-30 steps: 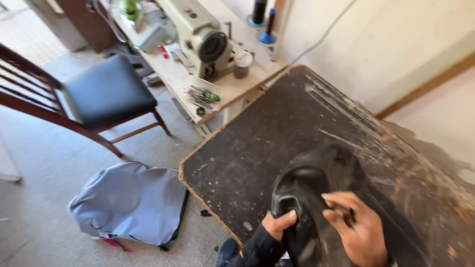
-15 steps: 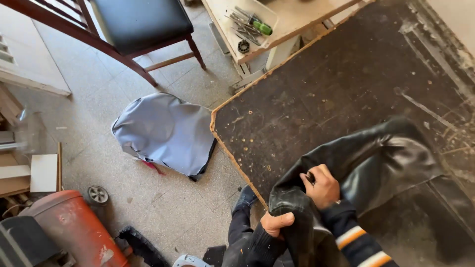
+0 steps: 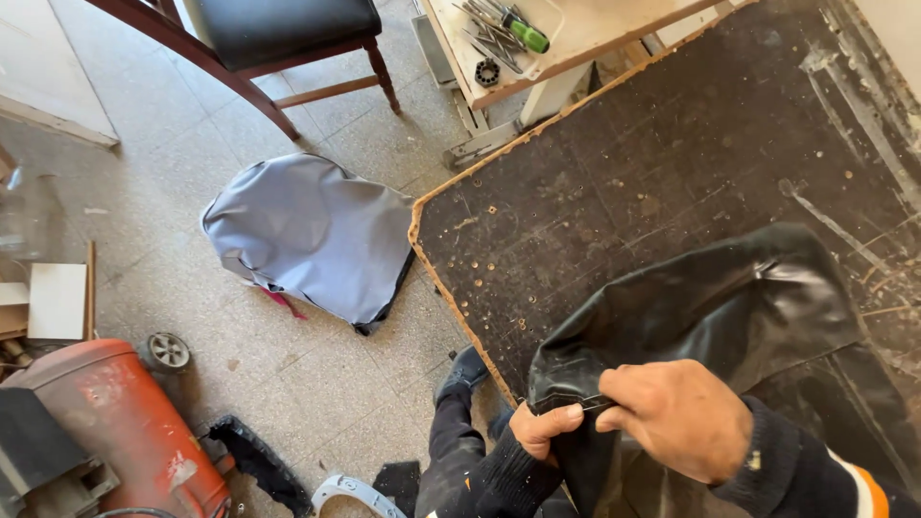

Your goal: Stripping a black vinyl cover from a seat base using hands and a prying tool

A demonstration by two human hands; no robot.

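A black leather-like cover (image 3: 710,302) lies bunched on the dark, scratched worktable (image 3: 662,163), its near edge hanging over the table's front. My left hand (image 3: 540,429) pinches the stitched hem of the cover at its lower left corner. My right hand (image 3: 676,417) grips the same hem just to the right, knuckles up. Both hands are close together at the table's near edge. My dark trousers and shoe (image 3: 460,374) show below on the floor.
A grey fabric cover (image 3: 307,235) lies on the tiled floor left of the table. A chair with a dark seat (image 3: 288,29) stands behind it. A red tank on wheels (image 3: 115,422) sits bottom left. A bench with screwdrivers (image 3: 508,29) adjoins the table.
The view has tilted down and leftward, bringing the floor and red tank into sight. Both hands moved together onto the cover's hem at the table edge.
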